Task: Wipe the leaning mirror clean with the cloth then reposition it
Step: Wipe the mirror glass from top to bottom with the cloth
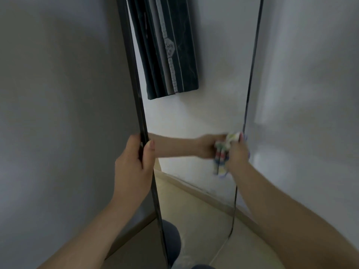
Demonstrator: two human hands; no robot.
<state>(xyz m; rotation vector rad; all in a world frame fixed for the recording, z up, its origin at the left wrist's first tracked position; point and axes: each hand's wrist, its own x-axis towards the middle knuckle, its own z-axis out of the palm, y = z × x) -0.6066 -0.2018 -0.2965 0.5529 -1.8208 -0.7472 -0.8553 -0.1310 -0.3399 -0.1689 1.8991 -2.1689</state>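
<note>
A tall mirror (pixel 194 117) with a thin black frame leans against the grey wall and fills the middle of the head view. My left hand (pixel 134 162) grips its left frame edge at mid height, thumb on the glass side. My right hand (pixel 238 154) presses a crumpled multicoloured cloth (pixel 223 150) against the glass close to the right frame edge. The glass reflects my right hand, forearm and the cloth, so hand and reflection meet at the cloth. A dark curtain also shows as a reflection in the upper glass.
Grey walls (pixel 58 94) stand close on both sides of the mirror. Beige floor (pixel 147 241) and a skirting board show at the bottom. A thin pale cord (pixel 219 251) runs along the floor near the mirror's lower right edge.
</note>
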